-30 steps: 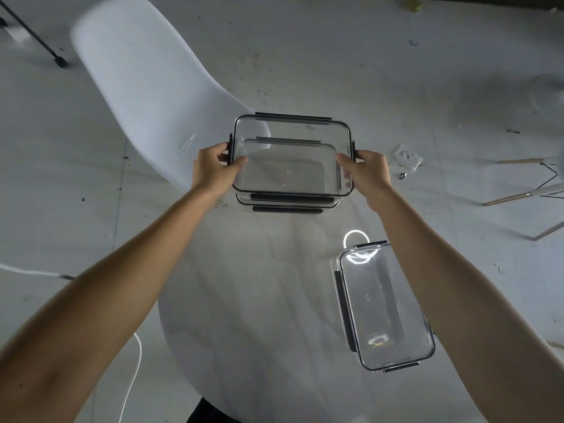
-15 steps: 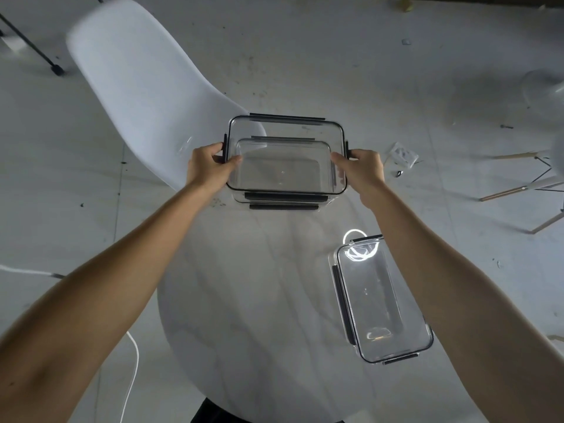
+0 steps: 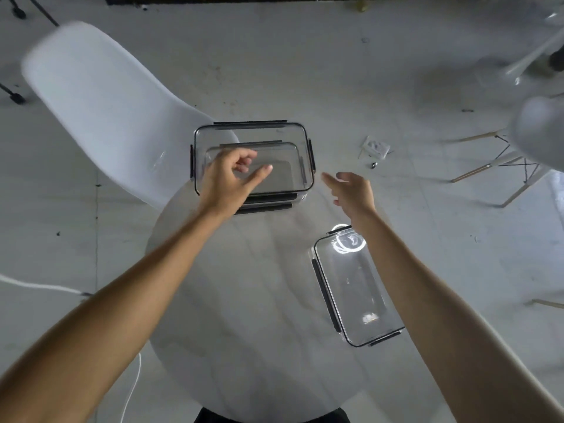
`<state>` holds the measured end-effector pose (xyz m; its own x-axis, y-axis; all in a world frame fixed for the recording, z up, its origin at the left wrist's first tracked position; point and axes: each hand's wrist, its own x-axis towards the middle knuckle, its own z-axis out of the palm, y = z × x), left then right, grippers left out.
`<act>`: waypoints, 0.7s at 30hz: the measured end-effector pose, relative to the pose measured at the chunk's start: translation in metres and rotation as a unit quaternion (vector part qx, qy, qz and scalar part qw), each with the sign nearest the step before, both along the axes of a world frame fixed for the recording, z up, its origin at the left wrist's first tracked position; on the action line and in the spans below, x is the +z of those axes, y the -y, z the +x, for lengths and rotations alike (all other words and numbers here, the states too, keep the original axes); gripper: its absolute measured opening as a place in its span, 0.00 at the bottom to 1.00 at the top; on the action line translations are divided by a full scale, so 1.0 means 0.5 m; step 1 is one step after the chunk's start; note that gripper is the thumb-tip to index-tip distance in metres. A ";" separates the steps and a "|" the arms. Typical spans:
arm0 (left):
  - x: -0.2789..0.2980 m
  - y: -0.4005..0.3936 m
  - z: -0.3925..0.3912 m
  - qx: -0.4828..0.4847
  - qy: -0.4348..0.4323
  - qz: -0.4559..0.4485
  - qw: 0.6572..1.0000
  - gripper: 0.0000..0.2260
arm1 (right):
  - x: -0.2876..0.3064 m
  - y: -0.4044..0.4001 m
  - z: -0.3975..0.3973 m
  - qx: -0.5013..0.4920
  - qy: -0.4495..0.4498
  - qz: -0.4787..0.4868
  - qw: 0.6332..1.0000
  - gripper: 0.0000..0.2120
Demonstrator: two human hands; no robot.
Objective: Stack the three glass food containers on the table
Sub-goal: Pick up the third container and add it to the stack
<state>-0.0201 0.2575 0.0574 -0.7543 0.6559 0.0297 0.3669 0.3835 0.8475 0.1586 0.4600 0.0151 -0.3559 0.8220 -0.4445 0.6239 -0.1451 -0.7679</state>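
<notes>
Two clear glass containers with black clip lids form a stack (image 3: 274,138) at the far edge of the round marble table (image 3: 244,300). My left hand (image 3: 229,181) hovers in front of the stack's near left corner, fingers loosely curled and empty. To the right of the stack, apart from it, my right hand (image 3: 351,190) is open with spread fingers. A third glass container (image 3: 354,288) lies alone on the table's right side, partly under my right forearm.
A white plastic chair (image 3: 100,117) stands behind the table on the left. Another chair with wooden legs (image 3: 503,157) is at the right. A white cable (image 3: 36,286) runs over the floor at left. Small debris (image 3: 375,148) lies on the floor.
Both hands have let go of the top container, which now rests on the lower one. The hands have drawn back from its sides toward me.
</notes>
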 end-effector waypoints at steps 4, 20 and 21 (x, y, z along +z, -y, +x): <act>-0.004 -0.062 0.066 -0.134 0.079 -0.065 0.986 0.34 | -0.007 0.015 0.106 -0.022 0.024 0.027 0.999 0.34; -0.059 -0.234 0.298 -0.338 0.093 -0.233 0.907 0.37 | -0.030 0.205 0.458 -0.368 0.037 -0.019 0.929 0.42; -0.072 -0.237 0.311 -0.335 0.102 -0.244 0.904 0.38 | -0.040 0.222 0.473 -0.392 0.036 -0.032 0.919 0.44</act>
